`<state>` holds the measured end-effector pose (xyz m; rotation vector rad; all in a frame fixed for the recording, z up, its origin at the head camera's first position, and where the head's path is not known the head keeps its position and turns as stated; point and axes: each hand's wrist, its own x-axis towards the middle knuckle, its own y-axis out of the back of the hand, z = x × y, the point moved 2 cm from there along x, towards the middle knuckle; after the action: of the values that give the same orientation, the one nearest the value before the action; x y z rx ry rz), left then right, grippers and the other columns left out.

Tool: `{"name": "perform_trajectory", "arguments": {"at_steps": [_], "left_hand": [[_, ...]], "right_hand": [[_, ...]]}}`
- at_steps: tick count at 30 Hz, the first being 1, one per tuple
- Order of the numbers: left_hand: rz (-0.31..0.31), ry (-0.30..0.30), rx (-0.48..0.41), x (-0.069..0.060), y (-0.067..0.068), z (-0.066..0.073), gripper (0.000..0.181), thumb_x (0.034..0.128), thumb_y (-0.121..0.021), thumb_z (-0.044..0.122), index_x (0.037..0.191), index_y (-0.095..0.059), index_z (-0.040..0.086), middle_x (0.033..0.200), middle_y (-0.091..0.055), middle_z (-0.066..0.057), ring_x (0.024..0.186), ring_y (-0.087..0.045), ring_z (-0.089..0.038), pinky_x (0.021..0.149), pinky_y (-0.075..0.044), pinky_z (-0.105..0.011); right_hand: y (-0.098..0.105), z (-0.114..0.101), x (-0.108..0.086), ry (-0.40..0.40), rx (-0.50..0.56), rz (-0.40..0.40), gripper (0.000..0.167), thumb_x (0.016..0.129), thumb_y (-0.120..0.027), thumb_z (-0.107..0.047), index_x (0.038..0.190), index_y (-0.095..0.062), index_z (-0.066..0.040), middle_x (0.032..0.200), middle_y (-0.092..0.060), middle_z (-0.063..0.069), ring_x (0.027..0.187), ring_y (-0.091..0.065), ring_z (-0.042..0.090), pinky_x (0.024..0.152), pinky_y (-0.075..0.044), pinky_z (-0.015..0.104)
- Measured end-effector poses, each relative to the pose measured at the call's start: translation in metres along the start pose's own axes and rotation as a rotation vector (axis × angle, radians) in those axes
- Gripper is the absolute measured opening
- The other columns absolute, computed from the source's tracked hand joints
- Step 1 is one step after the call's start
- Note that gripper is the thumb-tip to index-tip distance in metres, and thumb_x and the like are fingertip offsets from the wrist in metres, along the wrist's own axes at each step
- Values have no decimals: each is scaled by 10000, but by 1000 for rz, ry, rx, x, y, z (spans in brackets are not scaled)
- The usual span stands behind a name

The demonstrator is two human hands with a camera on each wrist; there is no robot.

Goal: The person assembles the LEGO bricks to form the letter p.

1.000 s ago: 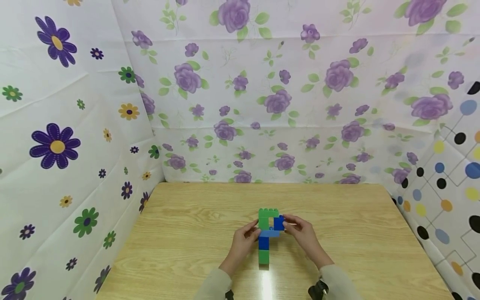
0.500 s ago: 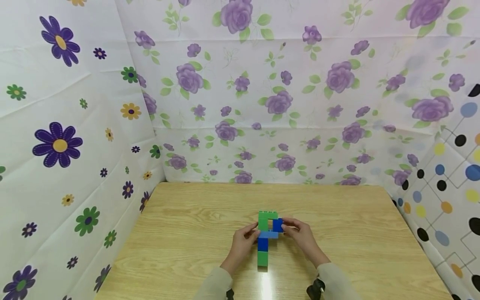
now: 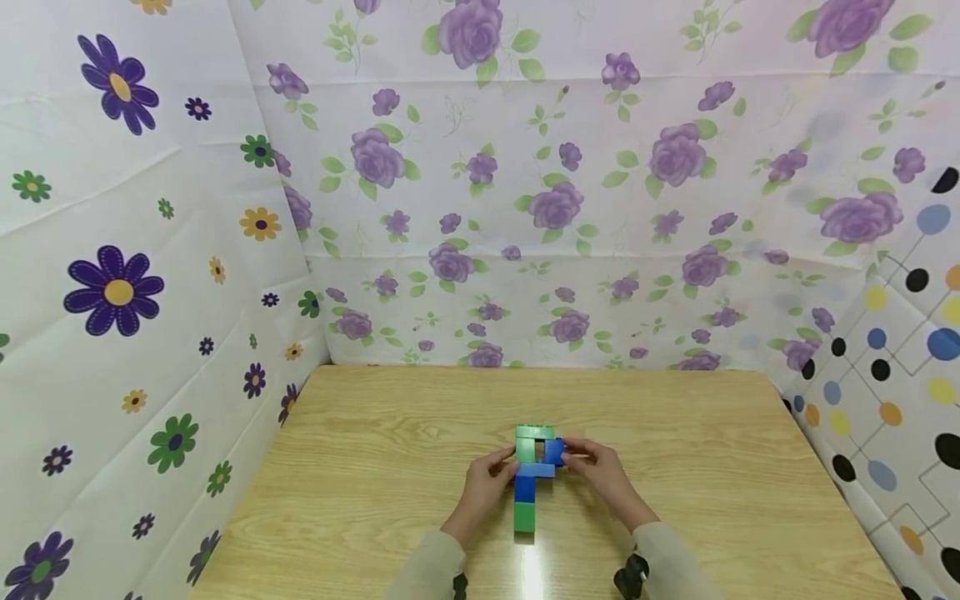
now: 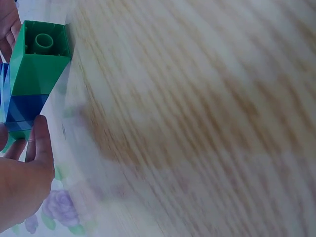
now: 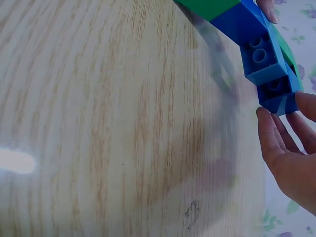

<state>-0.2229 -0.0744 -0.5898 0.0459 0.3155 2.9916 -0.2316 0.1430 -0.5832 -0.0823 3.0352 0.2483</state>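
Observation:
Both hands hold a P-shaped build of green and blue toy building bricks just above the table. My left hand (image 3: 483,493) pinches its left side where a green brick (image 3: 525,451) meets a light blue brick (image 3: 537,471). My right hand (image 3: 602,477) pinches a dark blue brick (image 3: 553,452) between thumb and fingers. That brick sits under the long green top brick (image 3: 535,432) and juts out to the right; whether it is locked on cannot be told. A lower blue brick (image 3: 525,489) and a green end brick (image 4: 42,74), hollow underside showing, form the stem.
The wooden table (image 3: 360,467) stretches out on all sides of the hands. Behind it hangs a rose-patterned cloth (image 3: 555,200), with a daisy-patterned cloth (image 3: 112,292) on the left and a dotted one (image 3: 892,400) on the right.
The brick build has tilted, so its top studs show less, and has shifted slightly left and down. The right hand and dark blue brick have moved a little left. Both grips stay the same.

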Motion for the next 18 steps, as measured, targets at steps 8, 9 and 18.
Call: {"name": "perform_trajectory", "arguments": {"at_steps": [8, 9, 18], "left_hand": [[-4, -9, 36, 3, 1, -3, 331, 934, -638, 116, 1229, -627, -34, 1098, -666, -167, 905, -640, -163, 741, -567, -212], [-6, -4, 34, 3, 1, -4, 331, 935, -637, 115, 1229, -626, -36, 1105, -662, -168, 904, -639, -160, 744, -568, -215], [-22, 38, -16, 4, 2, -7, 331, 932, -631, 71, 1211, -604, -105, 1003, -668, -172, 843, -645, -170, 734, -593, -291]], "right_hand": [[-1, 7, 5, -15, -51, -18, 362, 912, -660, -68, 1267, -614, -17, 1161, -635, 143, 994, -647, 242, 862, -563, 392], [-1, 8, 5, -16, -55, -22, 362, 912, -658, -64, 1269, -613, -17, 1161, -637, 138, 1001, -644, 246, 864, -563, 388], [-6, 16, 10, -23, -83, -45, 377, 911, -654, -48, 1279, -597, 5, 1142, -650, 114, 1017, -634, 265, 843, -568, 378]]}}
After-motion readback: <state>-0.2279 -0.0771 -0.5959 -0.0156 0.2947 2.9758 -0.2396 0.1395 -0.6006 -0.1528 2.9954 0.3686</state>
